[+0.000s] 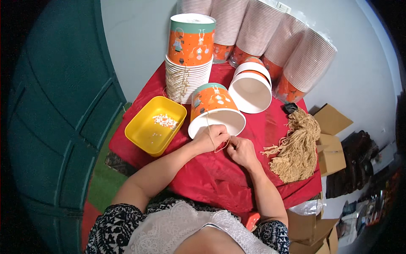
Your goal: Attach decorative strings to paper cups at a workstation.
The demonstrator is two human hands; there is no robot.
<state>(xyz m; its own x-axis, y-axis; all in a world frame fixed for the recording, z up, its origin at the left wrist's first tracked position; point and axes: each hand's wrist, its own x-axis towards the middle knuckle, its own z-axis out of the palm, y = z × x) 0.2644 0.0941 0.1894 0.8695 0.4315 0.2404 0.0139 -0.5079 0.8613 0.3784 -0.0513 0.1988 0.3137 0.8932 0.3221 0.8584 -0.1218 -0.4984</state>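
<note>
An orange and green paper bucket [216,98] lies on its side on the red cloth, its white open mouth toward me. A thin tan cord [210,132] runs from the bucket's side, over its rim and down in a loop to my hands. At the lower rim, my left hand [212,138] is closed with the cord at its fingers. Just right of it, my right hand [241,151] is closed too, pinching the cord close to the left fingertips. The fingertips partly hide the cord's end.
A yellow tub [146,131] with small white pieces sits left. Behind it rises a stack of buckets [189,80] strung with cord. More buckets [250,92] lie at the back, before tall wrapped stacks [258,25]. A bundle of tan cords [298,148] rests right, near cardboard boxes [332,154].
</note>
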